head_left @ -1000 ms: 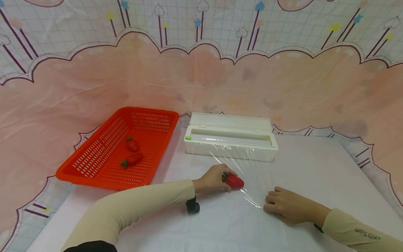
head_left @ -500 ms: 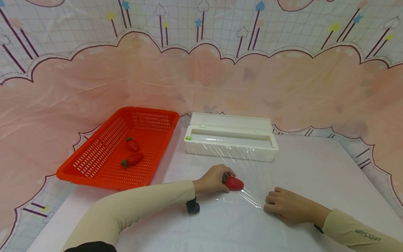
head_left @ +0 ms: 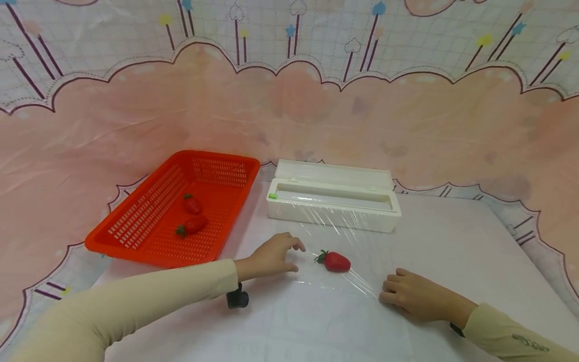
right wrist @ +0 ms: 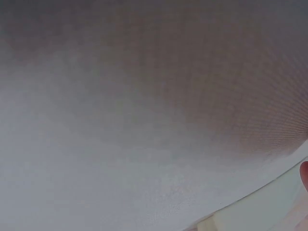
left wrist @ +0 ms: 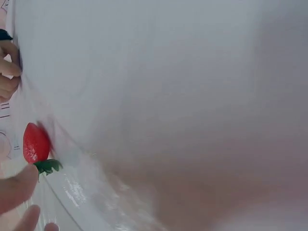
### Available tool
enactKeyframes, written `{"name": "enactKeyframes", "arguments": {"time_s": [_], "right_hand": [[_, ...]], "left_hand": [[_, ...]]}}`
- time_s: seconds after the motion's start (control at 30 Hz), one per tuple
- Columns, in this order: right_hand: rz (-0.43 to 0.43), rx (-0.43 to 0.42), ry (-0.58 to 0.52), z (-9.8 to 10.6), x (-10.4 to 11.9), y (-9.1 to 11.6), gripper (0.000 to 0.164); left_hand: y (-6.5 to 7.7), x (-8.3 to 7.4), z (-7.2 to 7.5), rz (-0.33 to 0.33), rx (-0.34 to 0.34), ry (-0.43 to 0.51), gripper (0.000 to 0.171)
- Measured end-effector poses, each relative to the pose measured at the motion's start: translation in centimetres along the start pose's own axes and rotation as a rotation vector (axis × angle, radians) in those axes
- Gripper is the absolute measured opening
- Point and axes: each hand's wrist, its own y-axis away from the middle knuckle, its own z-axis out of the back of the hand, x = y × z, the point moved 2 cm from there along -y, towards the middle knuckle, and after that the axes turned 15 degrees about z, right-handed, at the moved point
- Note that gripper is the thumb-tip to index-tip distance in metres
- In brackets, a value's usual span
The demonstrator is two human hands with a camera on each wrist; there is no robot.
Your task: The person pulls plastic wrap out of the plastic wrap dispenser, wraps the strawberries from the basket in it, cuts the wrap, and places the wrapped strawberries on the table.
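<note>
A red strawberry [head_left: 336, 262] with a green leafy top lies on a sheet of clear cling film [head_left: 360, 283] on the white table. To its left is my left hand [head_left: 270, 256], thumb and fingers spread, holding nothing and apart from the fruit. In the left wrist view, the thumb [left wrist: 19, 188] appears just below the strawberry [left wrist: 36, 143]. My right hand [head_left: 418, 296] rests low on the table to the right and pinches the film's corner, pulling creases toward it. The film runs back to a white dispenser box [head_left: 334, 219] with its lid raised.
A red-orange perforated basket [head_left: 230, 221] stands at the back left with two more strawberries [head_left: 194, 224] inside. A pale roll [head_left: 332, 198] sits in the dispenser, which has a small green piece at its left end. A patterned cloth [head_left: 289, 115] hangs behind the table.
My left hand has let go of the strawberry and drawn back to the left, fingers spreading. The strawberry stays on the film. My right hand has kept its place.
</note>
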Motion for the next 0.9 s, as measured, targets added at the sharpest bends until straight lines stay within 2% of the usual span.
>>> {"name": "enactKeyframes", "arguments": {"time_s": [0.13, 0.27, 0.37, 0.47, 0.57, 0.67, 0.8, 0.9], "right_hand": [[0.002, 0.007, 0.011, -0.1, 0.0, 0.1, 0.012], [0.018, -0.023, 0.030, 0.0, 0.0, 0.1, 0.015], [0.021, -0.045, 0.032, 0.2, 0.0, 0.2, 0.014], [0.012, -0.056, 0.010, 0.5, 0.0, 0.3, 0.010], [0.000, -0.063, -0.002, 0.6, -0.1, 0.3, 0.009], [-0.007, -0.072, 0.007, 0.6, -0.1, 0.3, 0.009], [-0.024, -0.077, 0.010, 0.4, -0.1, 0.4, 0.006], [-0.043, -0.074, 0.002, 0.4, -0.1, 0.4, 0.006]], "left_hand": [[1.9, 1.3, 0.5, 0.089, -0.032, -0.026, 0.037], [3.4, 2.6, 0.4, 0.151, -0.071, -0.057, 0.034], [4.0, 3.4, 0.3, 0.187, -0.094, -0.080, 0.030], [4.3, 3.9, 0.3, 0.194, -0.115, -0.093, 0.023], [4.4, 4.3, 0.3, 0.167, -0.141, -0.114, 0.015], [4.3, 4.6, 0.2, 0.112, -0.182, -0.166, 0.009], [4.1, 4.7, 0.1, 0.029, -0.238, -0.250, 0.009], [3.9, 4.5, 0.2, 0.019, -0.254, -0.266, 0.010]]}}
